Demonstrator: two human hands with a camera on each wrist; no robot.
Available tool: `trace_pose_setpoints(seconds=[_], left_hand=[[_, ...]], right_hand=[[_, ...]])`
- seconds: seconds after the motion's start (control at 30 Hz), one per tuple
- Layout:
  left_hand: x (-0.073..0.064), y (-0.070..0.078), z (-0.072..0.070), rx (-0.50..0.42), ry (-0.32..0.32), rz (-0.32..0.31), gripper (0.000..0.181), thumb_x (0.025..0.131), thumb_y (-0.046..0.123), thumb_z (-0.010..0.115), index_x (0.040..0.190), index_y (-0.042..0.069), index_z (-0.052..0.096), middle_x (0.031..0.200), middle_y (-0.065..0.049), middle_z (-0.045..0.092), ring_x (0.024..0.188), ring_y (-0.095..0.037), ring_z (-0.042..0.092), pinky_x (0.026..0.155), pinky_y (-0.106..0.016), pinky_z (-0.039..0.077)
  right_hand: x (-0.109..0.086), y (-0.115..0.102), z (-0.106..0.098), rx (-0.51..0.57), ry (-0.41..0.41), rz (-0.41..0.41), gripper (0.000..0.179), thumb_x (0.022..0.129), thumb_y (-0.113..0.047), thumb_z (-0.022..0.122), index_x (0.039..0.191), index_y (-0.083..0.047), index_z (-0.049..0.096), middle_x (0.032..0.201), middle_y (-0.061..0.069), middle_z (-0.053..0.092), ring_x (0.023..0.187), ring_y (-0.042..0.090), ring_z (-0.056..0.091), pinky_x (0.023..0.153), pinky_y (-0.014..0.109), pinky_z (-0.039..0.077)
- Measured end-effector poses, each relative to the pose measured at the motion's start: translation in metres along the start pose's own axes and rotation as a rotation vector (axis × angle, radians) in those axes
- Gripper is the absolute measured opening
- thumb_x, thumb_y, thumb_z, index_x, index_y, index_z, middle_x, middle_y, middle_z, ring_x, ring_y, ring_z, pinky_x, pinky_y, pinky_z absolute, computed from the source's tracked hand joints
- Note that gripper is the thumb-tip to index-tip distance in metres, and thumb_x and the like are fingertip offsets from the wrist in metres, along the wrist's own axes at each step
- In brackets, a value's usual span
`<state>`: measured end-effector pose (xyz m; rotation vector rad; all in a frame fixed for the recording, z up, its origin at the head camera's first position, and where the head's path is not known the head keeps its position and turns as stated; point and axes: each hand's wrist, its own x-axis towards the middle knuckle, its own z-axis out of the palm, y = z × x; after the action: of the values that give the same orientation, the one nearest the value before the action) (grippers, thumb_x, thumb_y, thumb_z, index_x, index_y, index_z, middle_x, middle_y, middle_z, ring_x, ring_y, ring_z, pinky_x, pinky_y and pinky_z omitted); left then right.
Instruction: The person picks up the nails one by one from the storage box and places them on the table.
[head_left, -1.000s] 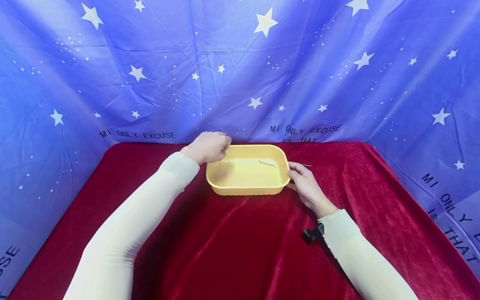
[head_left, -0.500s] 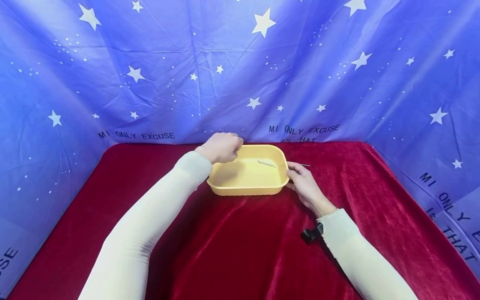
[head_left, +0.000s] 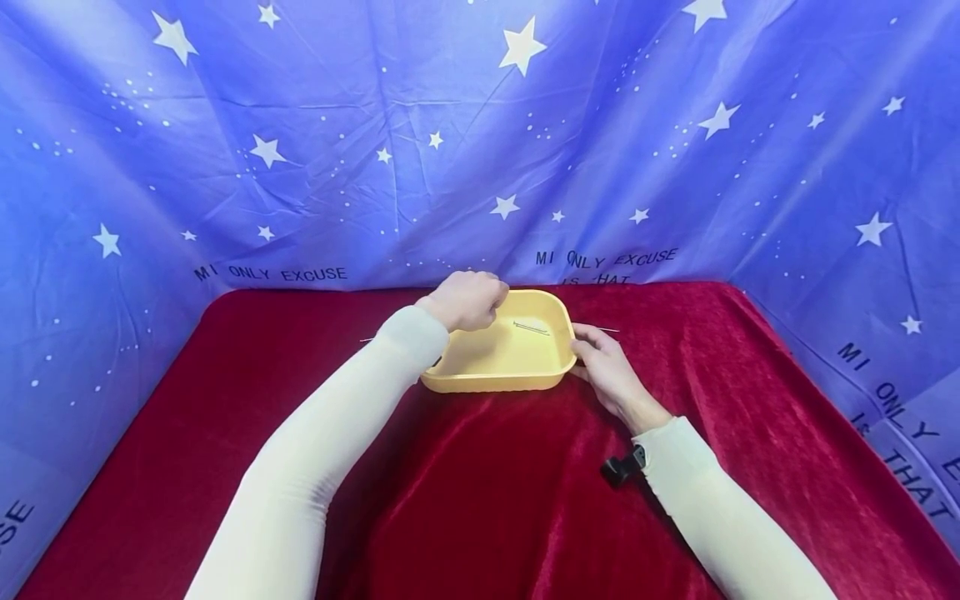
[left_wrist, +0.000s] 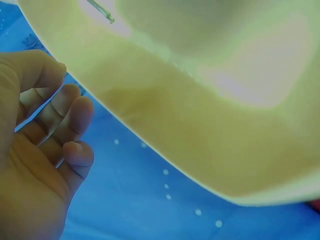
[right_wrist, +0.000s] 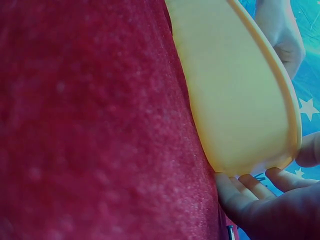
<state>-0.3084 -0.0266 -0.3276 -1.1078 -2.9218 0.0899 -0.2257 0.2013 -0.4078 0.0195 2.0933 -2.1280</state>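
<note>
A yellow plastic basin (head_left: 498, 383) stands near the back of the table. Inside it lie thin metal pieces (head_left: 531, 328); the one in the left wrist view looks like a nail (left_wrist: 101, 12) with a small head. My left hand (head_left: 467, 300) is over the basin's far left rim, its fingers loosely bent. From the left wrist, that hand (left_wrist: 42, 125) shows nothing between its fingers. My right hand (head_left: 611, 371) holds the basin's right end, thumb at the rim and fingers against the outer wall (right_wrist: 240, 100).
Red velvet cloth (head_left: 465, 500) covers the table. A blue star-printed curtain (head_left: 420, 192) hangs close behind and at both sides. Thin light slivers (head_left: 609, 330) show beyond my right hand and left of my left sleeve (head_left: 367, 339). A black camera (head_left: 621, 471) sits at my right wrist.
My left hand has moved right along the basin's far rim and slightly nearer. A thin sliver now shows left of the left sleeve. The right hand and basin stay almost still.
</note>
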Motion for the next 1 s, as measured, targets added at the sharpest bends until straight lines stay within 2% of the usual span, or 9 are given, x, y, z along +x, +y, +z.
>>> trace_pose_setpoints(seconds=[0.27,0.5,0.73,0.87,1.0], left_hand=[[0.01,0.013,0.004,0.004,0.001,0.04,0.013,0.08,0.003,0.053,0.078,0.017,0.054,0.083,0.001,0.055,0.076,-0.02,0.055,0.066,-0.039,0.049],[0.02,0.018,0.008,0.028,-0.019,0.035,0.013,0.08,0.004,0.054,0.08,0.018,0.055,0.085,0.003,0.056,0.075,-0.018,0.055,0.067,-0.039,0.05],[0.029,0.024,0.019,0.057,-0.066,0.067,0.013,0.085,0.005,0.053,0.085,0.017,0.058,0.086,0.001,0.057,0.077,-0.018,0.056,0.07,-0.036,0.051],[0.033,0.025,0.026,0.084,-0.059,0.068,0.015,0.085,0.004,0.052,0.086,0.017,0.059,0.087,0.002,0.059,0.078,-0.018,0.057,0.072,-0.036,0.052],[0.035,0.026,0.031,0.108,-0.059,0.074,0.017,0.085,0.002,0.052,0.087,0.017,0.062,0.087,0.002,0.062,0.078,-0.019,0.059,0.073,-0.036,0.052]], right_hand=[[0.0,0.001,-0.001,-0.006,0.004,-0.003,0.045,0.099,-0.007,0.037,0.142,0.004,0.036,0.136,0.026,0.041,0.114,0.03,0.051,0.09,0.036,0.051],[0.001,0.001,-0.001,-0.007,0.005,-0.01,0.045,0.099,-0.007,0.037,0.142,0.005,0.035,0.136,0.026,0.041,0.113,0.029,0.051,0.091,0.037,0.05],[0.0,0.001,0.0,-0.013,0.004,0.003,0.044,0.099,-0.008,0.037,0.141,0.004,0.036,0.134,0.025,0.043,0.113,0.029,0.051,0.089,0.035,0.051],[0.0,0.001,0.0,-0.008,0.003,0.002,0.043,0.1,-0.008,0.037,0.141,0.004,0.037,0.133,0.025,0.043,0.114,0.031,0.05,0.088,0.035,0.051],[0.0,0.001,0.0,-0.004,0.004,0.0,0.044,0.099,-0.008,0.037,0.142,0.004,0.036,0.134,0.025,0.042,0.116,0.033,0.049,0.092,0.04,0.05]])
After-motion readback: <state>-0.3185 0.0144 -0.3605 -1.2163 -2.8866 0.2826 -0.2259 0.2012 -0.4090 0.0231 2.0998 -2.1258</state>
